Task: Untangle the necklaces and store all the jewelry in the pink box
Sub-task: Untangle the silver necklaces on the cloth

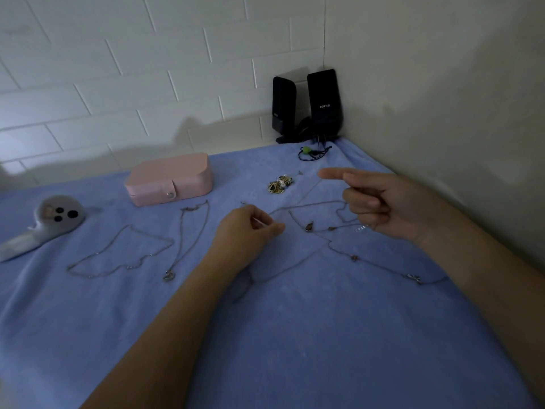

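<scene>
- A grey handheld device [56, 215] lies at the far left of the blue cloth [295, 349] (no part of the job, I'd judge).
- The pink box [169, 178] sits towards the back with its flap snapped down, so the storing looks not yet begun.
- Two pieces lie freed and spread out: a plain chain [118, 255] in a wide loop and, just beside it, a pendant necklace [188, 240].
- The left hand [250, 228] pinches a thin strand between thumb and fingertips, low over the cloth.
- Behind it, a small heap of earrings [280, 184] lies loose.
- The tangled chains [324, 228] cross one another between the hands.
- The right hand [383, 205], raised, curls its fingers round a strand of that tangle, one finger pointing out.
- Left to do: finish this knot, open the box, load everything.
</scene>
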